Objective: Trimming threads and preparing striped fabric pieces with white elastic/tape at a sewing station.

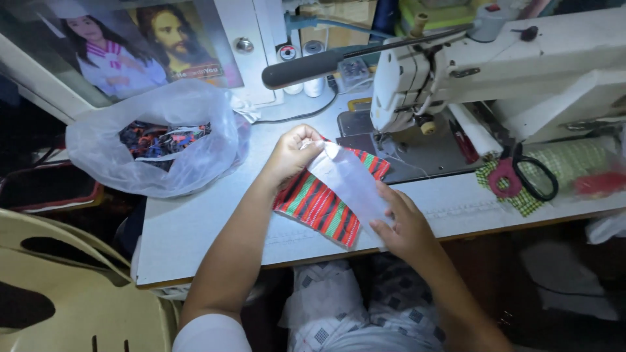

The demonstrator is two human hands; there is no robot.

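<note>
Left hand (291, 155): one, fingers pinched on the upper end of the white strip.
Right hand (403, 225): one, thumb and fingers gripping the lower end of the same strip.
White strip (352, 182): one pale, thin cloth piece, stretched between both hands, lying over the striped cloth.
Striped cloth (317, 206): one, red with green and dark stripes, flat on the table near its front edge, just before the sewing machine.
Table (195, 228): one, pale grey top.
Sewing machine (495, 58): one, white, at the right rear of the table.
Scissors (521, 173): one pair, pink and black handles, on checked green cloth to the right.
Plastic bag (156, 140): one, translucent, open, holding dark mixed scraps, left of the hands.
Thread spools (301, 62): two, at the back.
Plastic chair (65, 287): one, cream, lower left.
</note>
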